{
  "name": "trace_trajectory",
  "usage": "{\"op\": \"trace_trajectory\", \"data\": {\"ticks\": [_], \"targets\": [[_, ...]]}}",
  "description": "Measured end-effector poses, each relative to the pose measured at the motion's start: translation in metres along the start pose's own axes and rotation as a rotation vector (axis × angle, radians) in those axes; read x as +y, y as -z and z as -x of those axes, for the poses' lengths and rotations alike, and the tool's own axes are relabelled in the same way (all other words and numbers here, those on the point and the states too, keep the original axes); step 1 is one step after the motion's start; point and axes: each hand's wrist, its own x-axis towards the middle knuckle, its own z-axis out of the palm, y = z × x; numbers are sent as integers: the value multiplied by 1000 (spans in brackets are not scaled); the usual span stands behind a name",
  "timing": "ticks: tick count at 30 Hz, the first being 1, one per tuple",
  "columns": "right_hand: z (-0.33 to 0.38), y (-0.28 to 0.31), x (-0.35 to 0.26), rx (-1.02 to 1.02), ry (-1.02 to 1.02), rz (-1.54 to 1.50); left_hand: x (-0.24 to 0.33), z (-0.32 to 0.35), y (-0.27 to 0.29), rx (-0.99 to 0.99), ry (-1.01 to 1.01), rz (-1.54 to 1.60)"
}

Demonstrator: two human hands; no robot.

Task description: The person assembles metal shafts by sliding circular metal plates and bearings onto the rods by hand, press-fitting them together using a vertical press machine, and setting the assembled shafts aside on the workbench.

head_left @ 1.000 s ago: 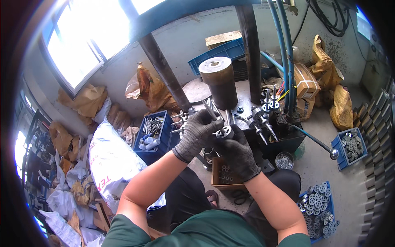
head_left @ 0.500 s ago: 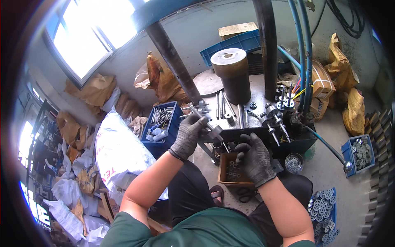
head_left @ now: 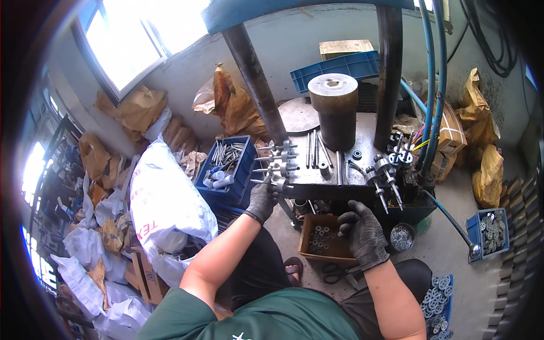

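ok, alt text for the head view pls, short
Seen from above, a seated person in dark gloves rests the left hand at the edge of a metal press table by assembled shafts, while the right hand reaches over a cardboard box of washers.

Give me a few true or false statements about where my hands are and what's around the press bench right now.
1. Both hands wear dark gloves: left hand, right hand. True.
2. The left hand is at the shaft assemblies on the bench's left edge. True.
3. The right hand is over the blue crate. False: it is over the brown box of rings.
4. The dark cylinder lies on its side. False: it stands upright.
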Motion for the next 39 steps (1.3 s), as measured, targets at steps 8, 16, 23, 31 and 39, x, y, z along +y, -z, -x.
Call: {"op": "trace_trajectory", "data": {"ticks": [8, 16, 23, 31, 39], "targets": [[2, 7, 1, 30, 26, 51, -12, -31, 2, -4, 104, 161], [38, 10, -10, -31, 153, 213, 39, 1, 65, 98, 202, 29], [76, 30, -55, -307, 98, 1091, 2, 6, 246, -184, 140, -917], [46, 95, -81, -223, -72, 2085, -113, -38, 390, 217, 101, -1393], [34, 112, -81, -28, -138, 1841, -147, -75, 420, 243, 259, -1570]]}}
